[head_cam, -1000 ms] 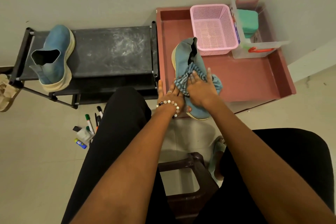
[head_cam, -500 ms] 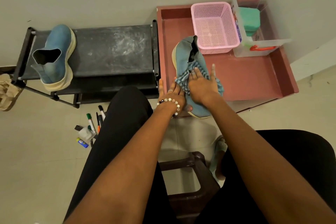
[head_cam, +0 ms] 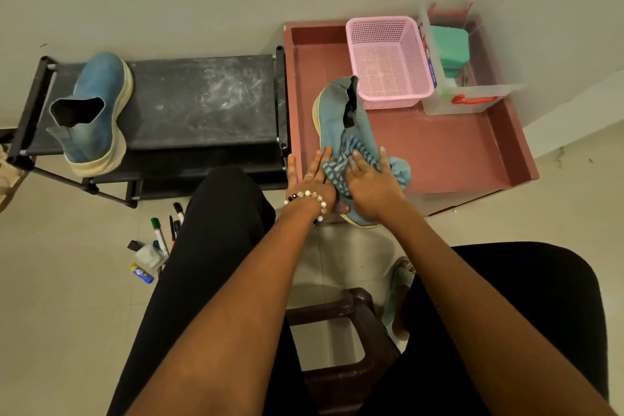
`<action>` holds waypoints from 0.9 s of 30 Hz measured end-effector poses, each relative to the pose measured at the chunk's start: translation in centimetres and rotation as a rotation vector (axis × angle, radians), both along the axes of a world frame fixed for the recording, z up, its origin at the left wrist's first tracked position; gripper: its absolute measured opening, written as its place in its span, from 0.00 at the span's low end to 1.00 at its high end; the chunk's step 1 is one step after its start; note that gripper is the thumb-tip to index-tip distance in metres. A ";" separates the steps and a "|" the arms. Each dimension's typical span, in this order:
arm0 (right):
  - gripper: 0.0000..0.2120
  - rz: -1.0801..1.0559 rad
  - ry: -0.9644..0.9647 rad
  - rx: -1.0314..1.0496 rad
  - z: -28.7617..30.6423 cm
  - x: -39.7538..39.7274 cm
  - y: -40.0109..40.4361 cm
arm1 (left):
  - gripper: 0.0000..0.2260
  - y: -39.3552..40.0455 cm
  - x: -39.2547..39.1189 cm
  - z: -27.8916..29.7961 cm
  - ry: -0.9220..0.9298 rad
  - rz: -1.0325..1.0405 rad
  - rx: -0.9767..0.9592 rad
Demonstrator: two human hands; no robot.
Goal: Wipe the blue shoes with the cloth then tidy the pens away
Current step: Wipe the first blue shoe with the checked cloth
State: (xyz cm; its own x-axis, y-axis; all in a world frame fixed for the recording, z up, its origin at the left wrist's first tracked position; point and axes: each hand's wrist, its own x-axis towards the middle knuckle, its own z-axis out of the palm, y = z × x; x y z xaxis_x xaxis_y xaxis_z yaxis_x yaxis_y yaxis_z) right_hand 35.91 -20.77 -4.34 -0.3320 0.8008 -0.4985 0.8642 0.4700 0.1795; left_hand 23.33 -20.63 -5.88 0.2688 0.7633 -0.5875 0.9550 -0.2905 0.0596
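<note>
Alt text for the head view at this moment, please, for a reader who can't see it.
Seen from above, a seated person's right hand presses a striped cloth onto a blue shoe in a red tray while the left hand steadies it. A second blue shoe sits on a black rack; pens lie on the floor.
</note>
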 end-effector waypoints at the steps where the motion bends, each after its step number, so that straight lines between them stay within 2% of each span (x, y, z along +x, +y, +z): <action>1: 0.29 0.008 0.017 -0.027 0.1 0.5 -1.4 | 0.37 -0.1 0.0 0.1 0.006 0.003 0.015; 4: 0.29 0.007 0.046 -0.120 0.9 1.5 -4.4 | 0.31 -0.4 0.1 0.4 0.014 -0.011 0.061; 9: 0.27 -0.006 0.011 -0.054 1.4 0.5 -3.5 | 0.35 -0.3 0.0 -0.5 0.014 0.003 0.072; 13: 0.34 -0.073 -0.056 -0.014 0.0 -0.5 -0.4 | 0.40 0.2 0.0 -0.8 0.003 -0.003 0.027; 16: 0.28 -0.102 -0.037 0.038 -0.4 -1.3 2.8 | 0.41 0.3 0.1 -0.5 0.007 -0.015 -0.014; 20: 0.26 -0.131 -0.045 0.024 0.1 -2.2 6.4 | 0.42 0.5 0.2 -0.5 0.029 0.021 -0.022; 27: 0.27 -0.054 -0.018 0.052 0.1 -1.1 4.1 | 0.41 0.3 0.1 -0.4 -0.003 0.019 -0.005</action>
State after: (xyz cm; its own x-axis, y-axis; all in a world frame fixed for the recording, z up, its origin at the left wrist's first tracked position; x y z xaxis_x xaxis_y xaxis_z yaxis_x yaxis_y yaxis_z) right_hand 34.78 -16.70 -4.24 -0.2792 0.8421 -0.4614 0.8846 0.4125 0.2177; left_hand 23.41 -20.35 -6.26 0.2561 0.7656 -0.5901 0.9602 -0.2717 0.0641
